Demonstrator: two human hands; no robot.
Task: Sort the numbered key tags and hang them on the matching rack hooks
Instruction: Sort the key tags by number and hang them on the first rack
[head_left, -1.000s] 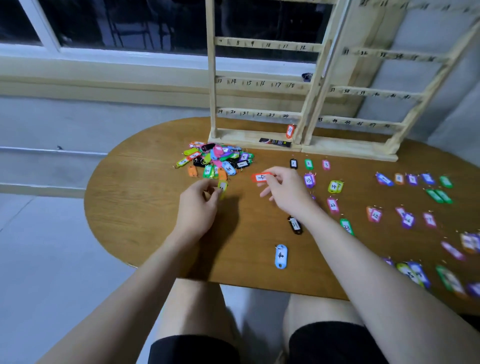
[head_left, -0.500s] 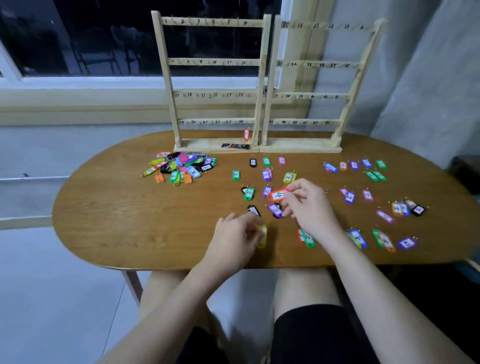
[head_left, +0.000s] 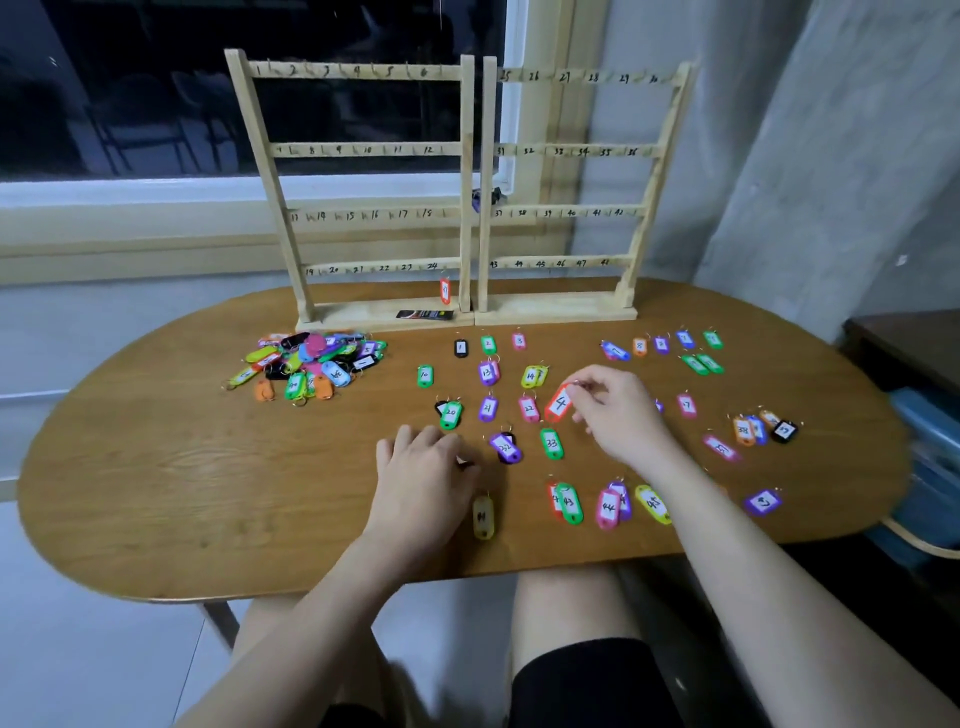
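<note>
Unsorted tag pile, laid-out tags surrounding hands, racks behind

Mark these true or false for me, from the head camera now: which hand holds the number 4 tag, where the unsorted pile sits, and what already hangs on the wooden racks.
1. The right hand pinches the red number 4 key tag. True.
2. The mixed pile of coloured plastic key tags lies right of the racks. False: it lies at the left, before the left wooden hook rack.
3. One red tag hangs under hook 24. True.
4. The left hand holds the yellow oval tag. False: that tag lies on the oval wooden table beside it.
</note>
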